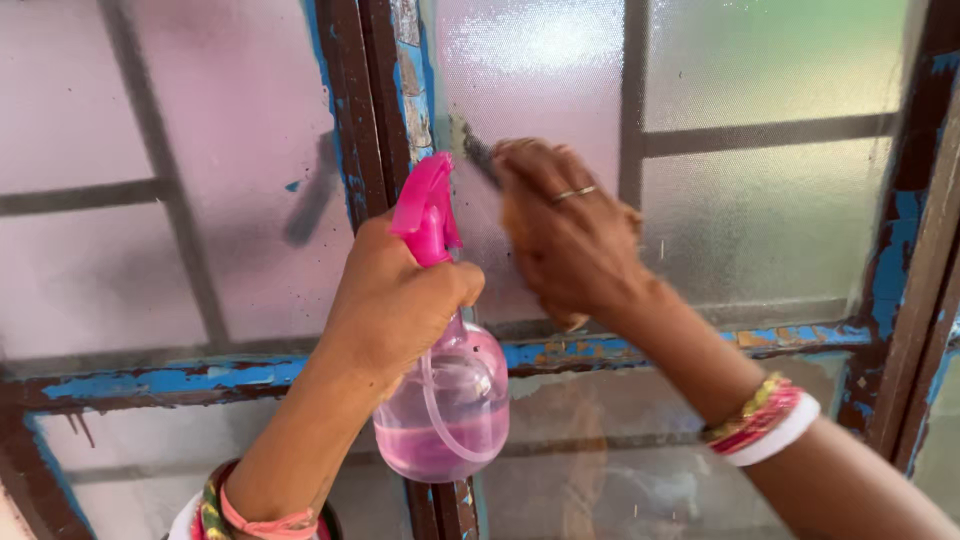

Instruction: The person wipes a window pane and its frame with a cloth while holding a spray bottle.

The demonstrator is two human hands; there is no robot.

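Bangled wrists rose toward a frosted window (770, 230) as the left hand (395, 300) gripped a pink spray bottle (445, 400), its clear belly part full of pink liquid, in front of the peeling blue frame (180, 380). Just beside it, the right hand (565, 235), blurred, with a ring on one finger, pressed a small dark scrubber (478, 155) against the pane, fingers curled around it.

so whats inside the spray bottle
Pink liquid fills about the lower third of the clear spray bottle, with a curved dip tube running into it. The left hand covers the neck.
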